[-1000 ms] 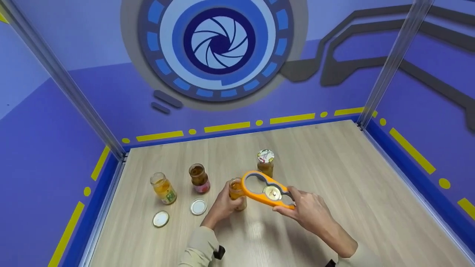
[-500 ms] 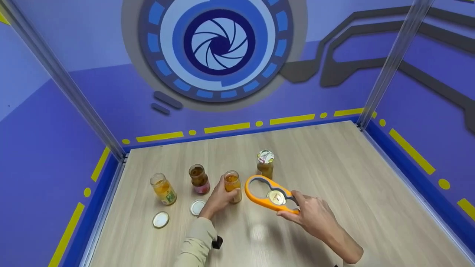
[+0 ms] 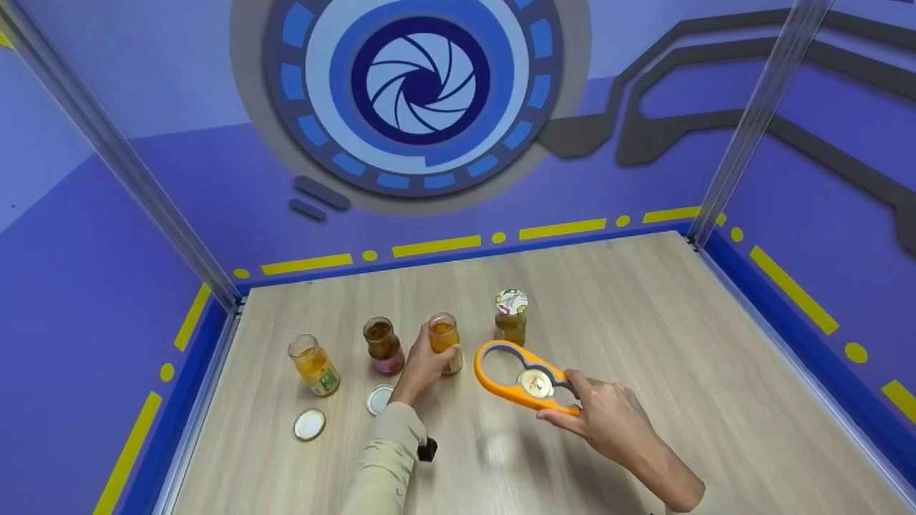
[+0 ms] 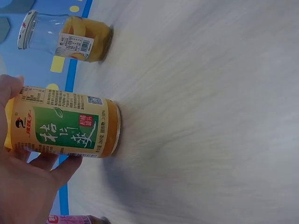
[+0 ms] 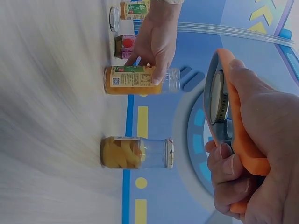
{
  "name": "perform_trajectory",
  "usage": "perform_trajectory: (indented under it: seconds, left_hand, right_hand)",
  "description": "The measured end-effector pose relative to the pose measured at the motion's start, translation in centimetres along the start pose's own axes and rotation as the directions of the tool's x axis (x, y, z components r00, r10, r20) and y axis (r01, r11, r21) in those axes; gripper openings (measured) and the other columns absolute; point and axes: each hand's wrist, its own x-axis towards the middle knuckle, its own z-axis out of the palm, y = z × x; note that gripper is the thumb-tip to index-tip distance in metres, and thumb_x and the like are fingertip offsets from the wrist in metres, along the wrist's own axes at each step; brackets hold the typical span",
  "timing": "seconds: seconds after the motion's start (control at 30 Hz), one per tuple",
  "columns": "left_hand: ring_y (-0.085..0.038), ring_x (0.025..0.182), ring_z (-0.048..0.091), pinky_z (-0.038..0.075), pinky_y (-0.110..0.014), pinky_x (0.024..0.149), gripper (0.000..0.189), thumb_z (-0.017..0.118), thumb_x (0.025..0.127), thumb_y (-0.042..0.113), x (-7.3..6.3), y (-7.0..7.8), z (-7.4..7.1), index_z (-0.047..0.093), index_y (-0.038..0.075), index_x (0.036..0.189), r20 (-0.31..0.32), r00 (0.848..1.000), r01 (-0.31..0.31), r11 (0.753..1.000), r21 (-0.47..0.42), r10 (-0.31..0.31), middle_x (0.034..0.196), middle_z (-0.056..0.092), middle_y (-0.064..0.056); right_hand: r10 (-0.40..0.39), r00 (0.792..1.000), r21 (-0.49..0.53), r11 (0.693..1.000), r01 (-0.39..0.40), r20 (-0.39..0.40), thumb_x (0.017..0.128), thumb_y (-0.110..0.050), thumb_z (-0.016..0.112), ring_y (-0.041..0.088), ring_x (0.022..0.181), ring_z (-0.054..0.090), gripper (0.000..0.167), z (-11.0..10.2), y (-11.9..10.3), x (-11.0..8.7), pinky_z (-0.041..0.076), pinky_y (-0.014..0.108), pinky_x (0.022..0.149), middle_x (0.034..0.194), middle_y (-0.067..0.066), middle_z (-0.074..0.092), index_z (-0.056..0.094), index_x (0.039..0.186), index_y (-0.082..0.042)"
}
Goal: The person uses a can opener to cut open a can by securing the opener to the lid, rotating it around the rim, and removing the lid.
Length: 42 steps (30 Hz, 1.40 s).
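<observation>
Head view: above the counter (image 3: pixel 644 329), fingers of the right hand (image 3: pixel 614 420) grip an orange opener (image 3: pixel 509 393); fingers of the left hand (image 3: pixel 420 370) grip an open jar (image 3: pixel 444 335) between a pink-labelled jar (image 3: pixel 386 350) and a capped jar (image 3: pixel 511 323); the opener holds a lid (image 3: pixel 535 383).

From here I see 3 blue and purple walls (image 3: pixel 71 300) around a pale wood table (image 3: pixel 644 307). The back wall (image 3: pixel 608 193) has a big round picture (image 3: pixel 421 86). 2 shiny metal poles (image 3: pixel 762 107) stand in the corners, and yellow dashes (image 3: pixel 436 246) run low down.
</observation>
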Motion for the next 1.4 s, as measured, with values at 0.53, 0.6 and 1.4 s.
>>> perform_trajectory:
  seconds: [0.53,0.6,1.4]
  left_hand:
    - [-0.036,0.132,0.054,0.039,-0.054,0.114,0.067,0.076,0.095,0.012,1.6,0.2,1.7,0.039,0.002,0.150,-0.197,0.980,0.020,0.998,-0.064,-0.032,0.142,0.056,-0.020]
    - [-0.036,0.133,0.053,0.039,-0.054,0.114,0.068,0.076,0.095,0.012,1.7,0.1,1.9,0.039,0.003,0.151,-0.219,0.975,0.023,0.998,-0.062,-0.036,0.143,0.056,-0.020]
    - [-0.041,0.151,0.027,0.023,-0.053,0.122,0.093,0.071,0.096,0.022,-0.9,2.6,2.4,0.010,-0.008,0.161,-0.192,0.934,0.303,0.952,-0.026,-0.303,0.164,0.023,-0.030]
  right_hand:
    - [-0.027,0.999,0.003,1.000,0.028,-0.017,0.081,-0.075,0.069,0.003,0.049,0.036,0.071,-0.1,0.4,-0.5,0.035,0.022,0.046,0.063,-0.013,0.051,0.066,0.112,-0.012]
    - [-0.019,1.000,-0.001,1.000,0.019,-0.010,0.081,-0.076,0.069,0.003,0.049,0.037,0.072,-0.1,0.5,-0.6,0.036,0.022,0.046,0.063,-0.012,0.053,0.067,0.113,-0.012]
    - [-0.057,0.998,0.023,0.998,0.056,0.007,0.081,-0.076,0.068,0.002,0.050,0.038,0.072,-0.1,-0.4,-0.9,0.036,0.021,0.045,0.065,-0.013,0.053,0.067,0.114,-0.012]
